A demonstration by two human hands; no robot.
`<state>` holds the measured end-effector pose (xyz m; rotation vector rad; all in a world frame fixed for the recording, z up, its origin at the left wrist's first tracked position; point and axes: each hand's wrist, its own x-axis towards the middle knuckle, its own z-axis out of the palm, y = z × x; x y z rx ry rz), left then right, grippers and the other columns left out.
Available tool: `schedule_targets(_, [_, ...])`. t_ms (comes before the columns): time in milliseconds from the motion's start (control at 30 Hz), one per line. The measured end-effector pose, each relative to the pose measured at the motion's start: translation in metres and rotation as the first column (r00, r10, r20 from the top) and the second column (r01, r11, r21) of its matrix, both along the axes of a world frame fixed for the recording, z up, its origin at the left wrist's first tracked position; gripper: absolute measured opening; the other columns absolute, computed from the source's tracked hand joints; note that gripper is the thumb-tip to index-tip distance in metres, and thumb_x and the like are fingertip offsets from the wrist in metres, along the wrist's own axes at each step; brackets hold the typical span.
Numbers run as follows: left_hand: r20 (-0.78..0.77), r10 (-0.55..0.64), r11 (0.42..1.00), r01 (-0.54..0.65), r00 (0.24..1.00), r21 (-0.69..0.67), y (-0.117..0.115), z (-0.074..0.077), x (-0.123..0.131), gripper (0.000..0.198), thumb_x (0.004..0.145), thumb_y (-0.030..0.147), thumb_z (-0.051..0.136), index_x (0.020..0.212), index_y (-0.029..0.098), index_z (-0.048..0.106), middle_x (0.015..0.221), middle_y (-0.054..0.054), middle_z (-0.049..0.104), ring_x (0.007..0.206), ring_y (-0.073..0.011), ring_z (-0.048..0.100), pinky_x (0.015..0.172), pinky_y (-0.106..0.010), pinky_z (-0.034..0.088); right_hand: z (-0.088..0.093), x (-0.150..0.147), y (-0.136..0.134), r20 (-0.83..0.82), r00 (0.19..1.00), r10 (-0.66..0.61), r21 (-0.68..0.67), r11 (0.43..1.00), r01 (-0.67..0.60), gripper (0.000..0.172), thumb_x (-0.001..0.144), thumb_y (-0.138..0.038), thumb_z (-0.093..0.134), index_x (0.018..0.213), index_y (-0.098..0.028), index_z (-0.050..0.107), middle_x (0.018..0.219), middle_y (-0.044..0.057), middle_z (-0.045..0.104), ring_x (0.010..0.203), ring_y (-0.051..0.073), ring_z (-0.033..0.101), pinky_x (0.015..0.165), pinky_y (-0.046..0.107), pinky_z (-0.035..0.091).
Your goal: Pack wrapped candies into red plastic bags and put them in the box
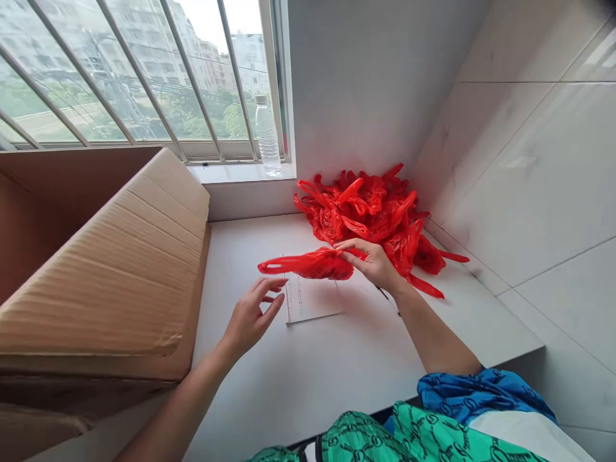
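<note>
My right hand (373,264) pinches a flattened red plastic carrier bag (308,264), whose handle loop stretches out to the left. Behind that hand lies a loose heap of crumpled red plastic bags (360,212), and my right hand touches its front edge. My left hand (253,316) hovers with its fingers apart and holds nothing. It is just below the bag's handle, beside a sheet of printed white paper (308,298) lying on the white counter (308,378).
A large brown cardboard box (106,269) lies on its side along the counter's left. A plastic water bottle (266,135) stands on the barred window's sill (240,172). Tiled wall (520,179) bounds the right side. Green and blue patterned fabric (399,433) shows at the bottom.
</note>
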<state>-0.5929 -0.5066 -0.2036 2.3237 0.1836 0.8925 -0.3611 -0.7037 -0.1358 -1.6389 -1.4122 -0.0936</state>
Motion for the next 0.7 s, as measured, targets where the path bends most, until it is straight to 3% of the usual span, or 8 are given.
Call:
schedule_targets(67, [0.017,0.042,0.999,-0.042,0.999,-0.012,0.007,-0.003,0.015,0.033,0.095,0.035,0.054,0.126,0.025,0.058,0.126,-0.007,0.06,0.099,-0.0182,0.067,0.072,-0.027,0.059,-0.01,-0.005,0.01,0.197,0.98,-0.025,-0.044,0.998,0.034,0.024,0.096,-0.042,0.055,0.104,-0.025,0.071,0.117,0.006,0.071,0.112,0.023,0.064,0.108,0.049,0.04])
schedule_targets(167, [0.029,0.082,0.997,-0.082,0.996,0.002,0.012,-0.009,0.029,0.035,0.097,0.035,0.051,0.13,0.026,0.056,0.133,-0.008,0.055,0.119,-0.0218,0.059,0.096,-0.038,0.056,-0.027,-0.01,0.012,0.328,0.934,-0.141,0.001,0.989,0.149,0.024,0.098,-0.04,0.052,0.095,-0.024,0.07,0.099,0.005,0.073,0.097,0.022,0.065,0.099,0.045,0.043])
schedule_targets(233, [-0.001,0.075,0.997,-0.075,0.997,0.025,0.011,-0.013,0.035,0.032,0.098,0.036,0.048,0.127,0.026,0.058,0.133,-0.007,0.056,0.123,-0.023,0.056,0.1,-0.041,0.053,-0.039,-0.012,0.007,0.286,0.94,-0.183,0.013,0.982,0.187,0.032,0.099,-0.044,0.049,0.082,-0.023,0.066,0.081,0.004,0.068,0.079,0.019,0.062,0.079,0.034,0.047])
schedule_targets(300, [-0.039,0.032,0.997,-0.029,0.999,0.072,0.008,-0.017,0.039,0.03,0.099,0.036,0.047,0.124,0.026,0.061,0.133,-0.007,0.058,0.124,-0.024,0.055,0.102,-0.042,0.051,-0.048,-0.014,0.0,0.261,0.951,-0.167,-0.028,0.983,0.18,0.045,0.099,-0.049,0.046,0.065,-0.022,0.057,0.064,0.001,0.058,0.061,0.015,0.053,0.062,0.029,0.042])
schedule_targets(433, [-0.112,-0.045,0.982,0.064,0.993,0.179,0.009,-0.029,0.045,0.032,0.097,0.037,0.052,0.126,0.027,0.061,0.131,-0.007,0.06,0.12,-0.025,0.056,0.1,-0.043,0.05,-0.056,-0.015,-0.005,0.251,0.967,-0.051,-0.183,0.978,0.099,0.059,0.098,-0.054,0.045,0.049,-0.02,0.041,0.05,-0.002,0.042,0.05,0.011,0.039,0.052,0.026,0.032])
schedule_targets(567, [-0.149,0.011,0.979,0.02,0.989,0.203,0.015,-0.04,0.047,0.036,0.094,0.041,0.058,0.128,0.03,0.06,0.125,-0.005,0.064,0.114,-0.0242,0.058,0.093,-0.04,0.052,-0.06,-0.015,-0.002,0.196,0.98,0.022,-0.322,0.946,0.043,0.044,0.094,-0.055,0.055,0.066,-0.02,0.057,0.067,-0.001,0.059,0.056,0.011,0.05,0.055,0.024,0.039])
schedule_targets(700, [-0.125,0.121,0.979,-0.097,0.985,0.182,0.016,-0.046,0.048,0.032,0.095,0.044,0.056,0.122,0.027,0.062,0.112,-0.005,0.066,0.106,-0.0229,0.06,0.085,-0.036,0.053,-0.069,-0.015,0.005,0.193,0.98,-0.041,-0.305,0.947,0.1,0.03,0.094,-0.051,0.057,0.094,-0.022,0.064,0.093,0.003,0.066,0.068,0.013,0.061,0.062,0.026,0.049])
